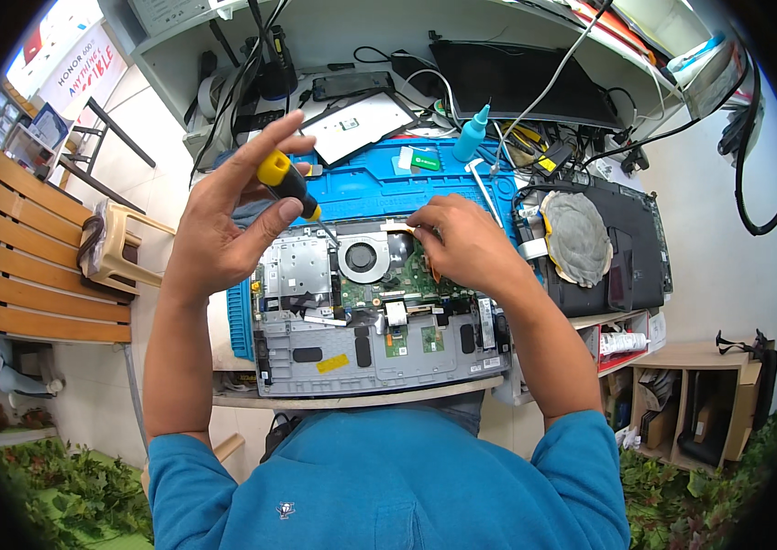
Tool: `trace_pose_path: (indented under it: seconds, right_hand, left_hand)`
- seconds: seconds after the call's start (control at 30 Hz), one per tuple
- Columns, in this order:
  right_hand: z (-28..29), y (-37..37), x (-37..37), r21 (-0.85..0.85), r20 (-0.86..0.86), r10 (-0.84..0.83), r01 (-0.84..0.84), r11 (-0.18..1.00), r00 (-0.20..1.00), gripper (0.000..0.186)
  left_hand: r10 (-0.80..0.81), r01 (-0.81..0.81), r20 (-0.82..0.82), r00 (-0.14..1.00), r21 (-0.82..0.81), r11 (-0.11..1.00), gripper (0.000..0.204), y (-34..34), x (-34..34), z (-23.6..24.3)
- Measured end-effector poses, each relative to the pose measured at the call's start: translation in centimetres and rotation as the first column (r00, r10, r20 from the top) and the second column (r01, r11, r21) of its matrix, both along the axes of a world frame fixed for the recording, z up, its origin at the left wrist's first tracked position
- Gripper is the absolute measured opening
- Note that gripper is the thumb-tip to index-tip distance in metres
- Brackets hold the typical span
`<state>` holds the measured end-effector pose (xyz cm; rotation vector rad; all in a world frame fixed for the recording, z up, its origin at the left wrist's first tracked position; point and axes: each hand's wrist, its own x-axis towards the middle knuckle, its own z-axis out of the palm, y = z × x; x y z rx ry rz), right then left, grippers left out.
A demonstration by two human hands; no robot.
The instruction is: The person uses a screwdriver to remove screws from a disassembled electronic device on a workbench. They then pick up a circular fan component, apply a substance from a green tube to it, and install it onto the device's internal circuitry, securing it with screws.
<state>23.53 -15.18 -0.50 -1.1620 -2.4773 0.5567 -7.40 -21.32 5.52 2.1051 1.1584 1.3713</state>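
An opened laptop chassis (379,353) lies on a blue work mat (238,323), showing green circuit boards and a silver fan (363,260). My left hand (223,220) grips a yellow-and-black screwdriver (291,188); its shaft slants down to the fan's upper left corner. My right hand (466,240) has its fingers curled over the board just right of the fan, at a pale strip along the top edge; whether they hold anything is hidden.
Behind are a blue dropper bottle (471,136), a white panel (352,128), a monitor (517,82) and tangled cables. A second dark laptop (636,275) with a grey pad (576,238) sits right. A wooden bench (44,275) and plastic stool (109,257) stand left, a shelf unit (709,357) lower right.
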Motion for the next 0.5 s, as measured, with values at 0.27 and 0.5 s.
trace_pose_path:
  seconds: [0.27, 0.5]
  right_hand:
    - [-0.8, 0.0, -1.2, 0.032, -0.009, 0.113, -0.113, 0.993, 0.994, 0.017]
    - [-1.1, -0.1, -3.5, 0.086, -0.046, 0.184, -0.179, 0.98, 0.982, 0.015]
  left_hand:
    - [-0.04, 0.039, -0.053, 0.998, -0.033, 0.999, 0.067, 0.3, -0.2, 0.0]
    - [-0.031, 0.038, 0.091, 0.995, -0.074, 0.997, 0.083, 0.6, 0.0, -1.3]
